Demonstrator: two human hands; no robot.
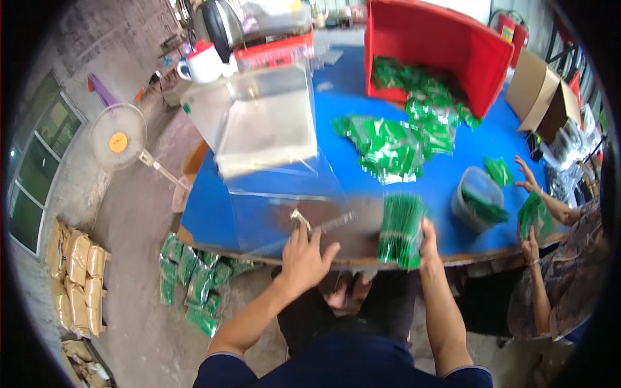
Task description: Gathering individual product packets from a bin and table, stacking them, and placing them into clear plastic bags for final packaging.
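Observation:
My left hand (pixel 305 257) reaches over the table's near edge with thumb and fingers apart. Its fingertips are beside a small pale, crumpled-looking piece (pixel 299 218), too blurred to name. A clear plastic bag (pixel 268 220) lies flat under and left of that hand. My right hand (pixel 428 247) grips the right side of a neat stack of green packets (pixel 400 229) at the table's front edge. Ahead of the stack is a loose pile of green packets (pixel 388 149). To the far left of it sits a stack of clear plastic bags (pixel 268 132).
A tipped red bin (pixel 440 39) spills green packets. At right, a co-worker's hands (pixel 530 178) handle green packets near a clear tub (pixel 475 184). A white mug (pixel 204 64) and kettle (pixel 220 26) stand far left. Filled green bags (pixel 200 278) lie on the floor beside a fan (pixel 119 139).

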